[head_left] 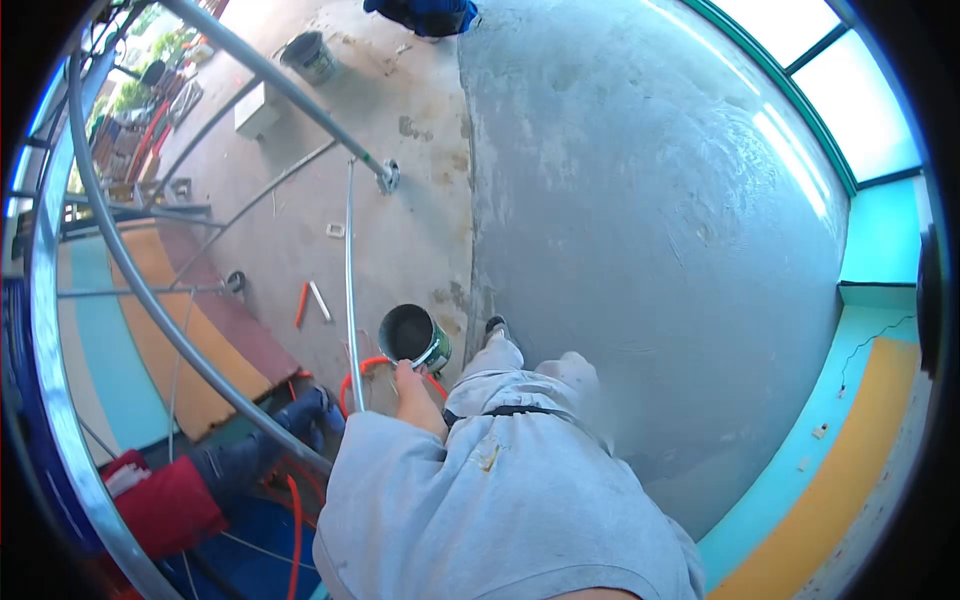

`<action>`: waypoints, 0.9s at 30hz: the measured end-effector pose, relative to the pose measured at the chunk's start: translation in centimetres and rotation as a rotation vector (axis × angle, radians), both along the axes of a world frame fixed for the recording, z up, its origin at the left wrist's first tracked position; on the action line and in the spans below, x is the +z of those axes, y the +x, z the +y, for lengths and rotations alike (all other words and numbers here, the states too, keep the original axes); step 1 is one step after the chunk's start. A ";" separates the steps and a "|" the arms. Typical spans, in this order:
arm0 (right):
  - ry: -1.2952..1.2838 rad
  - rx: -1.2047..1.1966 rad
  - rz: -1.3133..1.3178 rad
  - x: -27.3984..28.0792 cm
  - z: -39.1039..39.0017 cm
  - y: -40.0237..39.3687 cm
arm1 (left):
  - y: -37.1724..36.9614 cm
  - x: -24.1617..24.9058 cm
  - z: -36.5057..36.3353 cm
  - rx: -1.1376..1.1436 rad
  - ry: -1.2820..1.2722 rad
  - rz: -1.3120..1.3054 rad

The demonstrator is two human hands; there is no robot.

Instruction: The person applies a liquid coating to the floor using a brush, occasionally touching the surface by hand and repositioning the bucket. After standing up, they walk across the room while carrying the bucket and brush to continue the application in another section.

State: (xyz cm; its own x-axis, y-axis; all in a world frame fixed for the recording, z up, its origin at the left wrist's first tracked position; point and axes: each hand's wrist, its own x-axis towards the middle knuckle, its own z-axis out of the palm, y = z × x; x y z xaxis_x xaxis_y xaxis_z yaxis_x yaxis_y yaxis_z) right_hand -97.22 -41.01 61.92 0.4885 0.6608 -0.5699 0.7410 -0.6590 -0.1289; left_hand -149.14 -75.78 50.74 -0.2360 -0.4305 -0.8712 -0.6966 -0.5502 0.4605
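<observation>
My left hand [408, 380] is closed at the near rim of a dark green bucket [438, 348], where its handle appears to be gripped. The bucket tilts, so its dark inside faces me, and it hangs or stands left of my legs. Out of sight is my right hand; only a bit of arm shows at the bottom edge. Smooth grey floor coating [640, 270] spreads to the right of my legs, shiny in places.
Scaffold tubes [160, 330] cross the left side, one upright close beside the bucket. A person in red [175, 505] is at lower left, near an orange hose [295, 530]. Another bucket [308, 58] and a white box [257, 112] stand farther back. Someone in blue [425, 12] is at the top.
</observation>
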 end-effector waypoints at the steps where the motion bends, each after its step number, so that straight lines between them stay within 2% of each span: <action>1: 0.001 0.000 -0.007 0.1 0.2 -1.9 | -1.7 -0.3 -0.1 -0.022 0.031 -0.007; 4: -0.002 0.018 -0.030 0.0 1.7 -7.4 | -7.5 -0.6 0.2 -0.077 0.102 -0.018; 8: -0.005 0.030 0.022 0.8 6.3 -16.6 | -13.2 0.5 2.3 -0.022 0.083 -0.037; 13: -0.049 0.167 0.013 -0.4 12.7 -26.2 | -18.6 0.7 4.0 -0.020 0.092 -0.055; 17: -0.133 0.344 -0.087 -1.1 20.2 -36.2 | -22.0 -2.2 5.0 0.007 0.070 -0.182; 21: -0.086 0.470 -0.083 -2.6 28.6 -46.8 | -24.6 -4.4 6.4 0.004 0.051 -0.137; 23: 0.018 0.483 0.005 -6.7 33.8 -47.6 | -25.2 -3.7 7.0 -0.008 0.023 -0.155; 25: -0.053 0.356 0.045 -2.0 36.5 -55.5 | -26.4 -3.4 8.2 0.119 0.013 -0.212; 27: 0.152 0.625 0.084 -7.6 42.0 -54.5 | -27.8 -2.6 10.1 0.193 0.035 -0.208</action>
